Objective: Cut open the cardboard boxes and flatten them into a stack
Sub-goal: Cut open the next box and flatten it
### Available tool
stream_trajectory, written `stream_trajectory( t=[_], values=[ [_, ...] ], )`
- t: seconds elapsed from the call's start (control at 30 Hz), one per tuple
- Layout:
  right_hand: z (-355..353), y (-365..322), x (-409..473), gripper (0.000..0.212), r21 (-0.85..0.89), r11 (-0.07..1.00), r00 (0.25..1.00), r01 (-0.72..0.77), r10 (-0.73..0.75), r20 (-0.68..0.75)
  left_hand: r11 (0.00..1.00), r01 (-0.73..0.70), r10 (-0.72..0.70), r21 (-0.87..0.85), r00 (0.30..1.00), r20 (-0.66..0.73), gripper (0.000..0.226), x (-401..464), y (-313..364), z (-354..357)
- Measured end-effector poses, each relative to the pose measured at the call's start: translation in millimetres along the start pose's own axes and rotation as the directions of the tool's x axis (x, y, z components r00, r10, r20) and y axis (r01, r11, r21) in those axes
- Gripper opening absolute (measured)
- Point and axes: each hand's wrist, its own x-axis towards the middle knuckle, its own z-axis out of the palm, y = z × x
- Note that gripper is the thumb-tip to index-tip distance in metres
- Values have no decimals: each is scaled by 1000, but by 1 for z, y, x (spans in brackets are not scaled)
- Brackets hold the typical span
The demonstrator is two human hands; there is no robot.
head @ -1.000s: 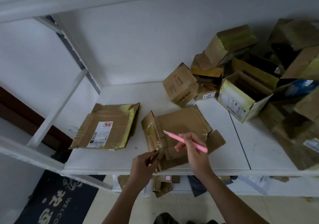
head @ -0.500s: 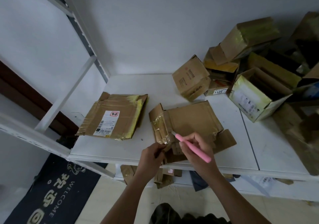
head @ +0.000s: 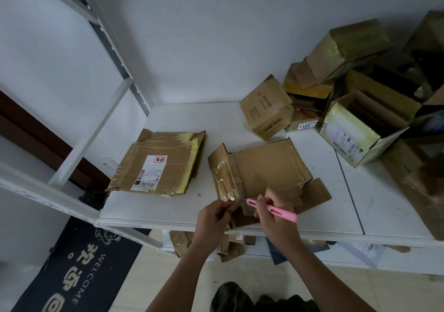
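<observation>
A partly flattened brown box [head: 266, 167] lies on the white shelf [head: 168, 206] near its front edge, with shiny tape along its left side. My left hand [head: 211, 218] pinches the box's near-left flap at the taped corner. My right hand [head: 274, 218] grips a pink utility knife [head: 271, 209], its tip at the taped corner next to my left fingers. A flattened box stack [head: 158, 165] with a white shipping label lies to the left on the shelf.
Several uncut boxes [head: 360, 124] are piled at the back right, one open-topped with a label. A small printed box [head: 266, 107] leans behind the work box. Cardboard scraps [head: 228, 246] sit on a lower shelf. A dark welcome mat [head: 72, 268] covers the floor at the left.
The knife tip has come down from above the box to the taped near-left corner. My left hand keeps its pinch on the flap. The camera has shifted slightly.
</observation>
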Motion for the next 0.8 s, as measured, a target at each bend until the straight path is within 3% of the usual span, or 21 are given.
stream_trajectory(
  t=[0.13, 0.33, 0.4, 0.5, 0.63, 0.8],
  values=[
    [0, -3, 1, 40, -24, 1000, 1000, 18, -17, 10, 1000, 12, -12, -18, 1000, 2, 17, 0, 0, 1],
    [-3, 0, -2, 26, 113, 950, 957, -290, 285, 59, 998, 34, -33, -50, 999, 5, 18, 0, -1, 1],
    [0, -4, -2, 26, 108, 966, 971, -236, 237, -4, 998, 32, -31, -53, 999, 13, 19, 0, -1, 1],
    [4, -7, -1, 29, 34, 986, 986, -165, 165, 15, 999, 35, -34, -42, 999, 28, 22, 0, 0, 0],
    [3, -1, -7, 27, 125, 940, 948, -317, 310, 78, 997, 67, -67, -47, 998, 14, 26, 2, -3, -2],
    [3, -2, -5, 25, 122, 955, 962, -271, 271, 15, 996, 59, -58, -62, 998, 16, 34, 2, -2, -4]
  ],
)
